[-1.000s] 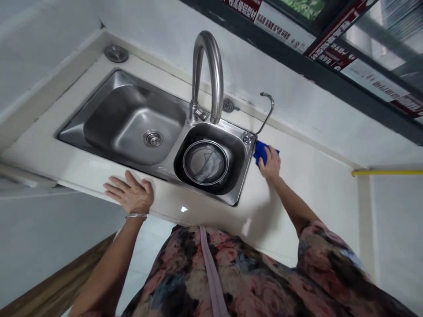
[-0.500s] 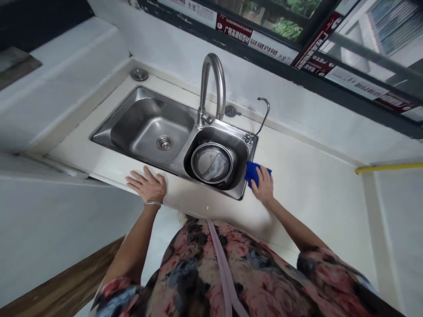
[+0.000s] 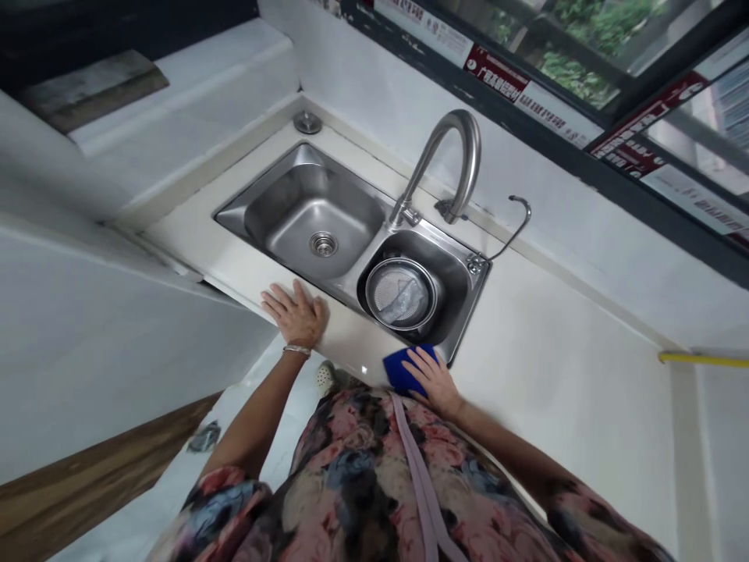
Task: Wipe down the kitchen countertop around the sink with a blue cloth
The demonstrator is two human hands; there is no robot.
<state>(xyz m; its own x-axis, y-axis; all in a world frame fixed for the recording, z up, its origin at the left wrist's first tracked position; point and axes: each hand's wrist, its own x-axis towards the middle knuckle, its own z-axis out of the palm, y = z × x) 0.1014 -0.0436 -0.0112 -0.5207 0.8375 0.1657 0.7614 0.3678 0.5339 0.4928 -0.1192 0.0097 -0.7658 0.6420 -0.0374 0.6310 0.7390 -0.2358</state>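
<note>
My left hand point(image 3: 297, 316) lies flat on the white countertop point(image 3: 351, 339) at its front edge, fingers spread and nothing in it. Under my right hand point(image 3: 436, 381) is a blue cloth point(image 3: 399, 371), pressed on the counter by the near right corner of the double sink point(image 3: 374, 248). The fingers rest over the cloth and cover part of it. In the right basin sits a round metal strainer point(image 3: 383, 287) with a crumpled clear plastic piece point(image 3: 406, 300) in it, inside a dark pot or bowl.
A curved steel faucet point(image 3: 471, 152) rises behind the sink. A thin small tap point(image 3: 515, 234) stands at its right rear corner. The drain point(image 3: 324, 244) shows in the left basin. A window frame point(image 3: 544, 109) runs along the back wall, and a yellow pipe point(image 3: 702, 359) is at the right.
My right hand has moved the blue cloth from the sink's right side round to the front edge of the counter. My left hand stays flat on the counter. The view has shifted.
</note>
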